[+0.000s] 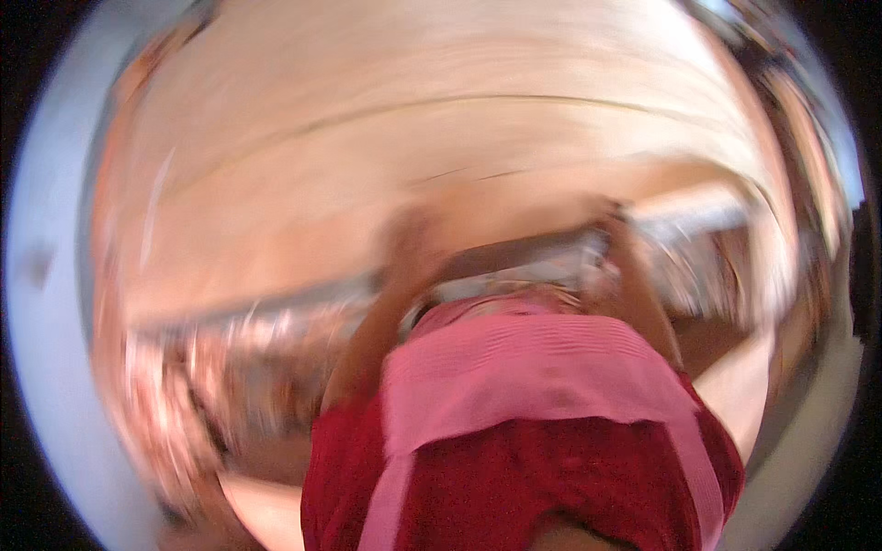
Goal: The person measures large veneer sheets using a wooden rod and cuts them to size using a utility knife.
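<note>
My left hand (415, 241) is over the near part of a large, peach-coloured flat surface (303, 193), close to its front edge. Farther right, my right hand (608, 220) is at that same edge, with a small dark spot by its fingers that I cannot make out. Motion smears the fingers of both hands, so their closure and anything in them stay unclear. Between the hands runs a dark brown strip (519, 253) along the edge. A thin dark curved line crosses the surface beyond them.
Below the front edge, blurred clutter in pink, brown and grey (266, 358) spreads to the left, with more of it (698, 262) at the right. My pink apron (533, 376) over a red garment fills the lower middle. A pale blue-grey area (50, 275) lies at the far left.
</note>
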Available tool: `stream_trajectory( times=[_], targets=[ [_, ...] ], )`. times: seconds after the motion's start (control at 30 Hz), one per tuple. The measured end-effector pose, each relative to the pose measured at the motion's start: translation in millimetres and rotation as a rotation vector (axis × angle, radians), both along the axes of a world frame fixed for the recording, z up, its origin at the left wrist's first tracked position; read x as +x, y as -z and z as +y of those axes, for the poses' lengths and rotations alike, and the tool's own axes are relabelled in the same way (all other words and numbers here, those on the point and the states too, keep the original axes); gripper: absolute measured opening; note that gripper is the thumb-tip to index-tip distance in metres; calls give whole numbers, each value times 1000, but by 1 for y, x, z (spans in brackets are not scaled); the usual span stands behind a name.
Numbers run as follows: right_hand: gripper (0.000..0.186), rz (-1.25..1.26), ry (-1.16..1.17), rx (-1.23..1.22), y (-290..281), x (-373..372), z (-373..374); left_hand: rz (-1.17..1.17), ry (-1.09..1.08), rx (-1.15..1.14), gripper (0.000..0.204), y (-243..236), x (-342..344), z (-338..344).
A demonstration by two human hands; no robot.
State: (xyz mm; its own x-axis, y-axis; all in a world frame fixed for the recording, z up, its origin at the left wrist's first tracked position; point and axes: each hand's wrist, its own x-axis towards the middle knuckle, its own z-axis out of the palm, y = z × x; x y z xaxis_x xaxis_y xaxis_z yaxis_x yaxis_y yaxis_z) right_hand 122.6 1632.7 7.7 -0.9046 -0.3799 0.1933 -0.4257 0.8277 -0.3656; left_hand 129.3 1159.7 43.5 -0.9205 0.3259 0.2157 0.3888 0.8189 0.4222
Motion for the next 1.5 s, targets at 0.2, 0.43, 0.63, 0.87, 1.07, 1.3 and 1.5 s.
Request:
stream_trajectory(
  times=[0.2,0.43,0.63,0.87,1.07,1.3,1.5],
  targets=[
    [34,-291,987,-1504,-62,-45,83,41,-120,-468,61,6,8,11],
    [29,-57,1246,-1521,-38,-69,224,-165,-147,-518,61,-19,3,27],
    [27,131,1453,-1395,-64,-92,328,-210,-146,-669,64,-23,-2,26],
    [19,-16,1646,-984,-23,-81,405,109,242,-586,37,-56,0,62],
    [24,117,1773,-843,-43,-74,378,99,253,-611,43,-53,16,49],
    [23,-17,1852,-635,-46,-68,385,22,97,-590,50,-35,14,53],
    [29,-33,1912,-603,-31,-63,409,160,122,-724,55,1,32,48]
  ],
)
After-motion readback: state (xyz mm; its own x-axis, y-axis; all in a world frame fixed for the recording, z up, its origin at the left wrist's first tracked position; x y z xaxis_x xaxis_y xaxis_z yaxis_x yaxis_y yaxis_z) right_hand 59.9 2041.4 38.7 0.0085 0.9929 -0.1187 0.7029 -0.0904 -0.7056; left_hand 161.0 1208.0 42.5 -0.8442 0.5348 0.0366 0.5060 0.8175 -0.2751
